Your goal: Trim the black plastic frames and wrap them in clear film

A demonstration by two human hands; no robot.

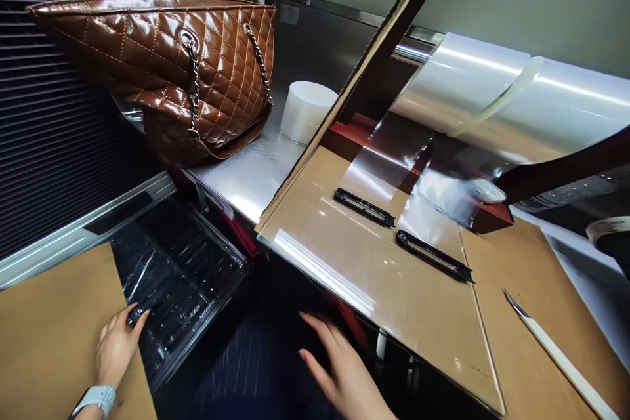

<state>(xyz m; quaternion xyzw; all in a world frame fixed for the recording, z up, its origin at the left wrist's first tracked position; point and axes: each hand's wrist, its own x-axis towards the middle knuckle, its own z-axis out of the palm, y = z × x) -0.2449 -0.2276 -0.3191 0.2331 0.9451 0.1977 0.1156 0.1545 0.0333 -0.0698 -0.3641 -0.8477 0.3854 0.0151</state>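
Note:
My left hand (114,348), a watch on its wrist, reaches to the near edge of a black plastic tray (182,275) full of several small dark parts; its fingertips pinch one dark part at the tray's rim. My right hand (339,367) hovers low in front of the workbench edge, fingers stretched out, holding nothing. On the brown board (374,275) lie two long black strip parts (365,207) (434,256), each at the end of a clear film strip (374,164) fed from large film rolls (497,95).
A brown quilted handbag (162,59) with chain straps sits on the steel counter (246,170) at the back left, beside a white tape roll (308,108). A white-handled knife (556,354) lies at right. A cardboard sheet (54,335) covers the lower left.

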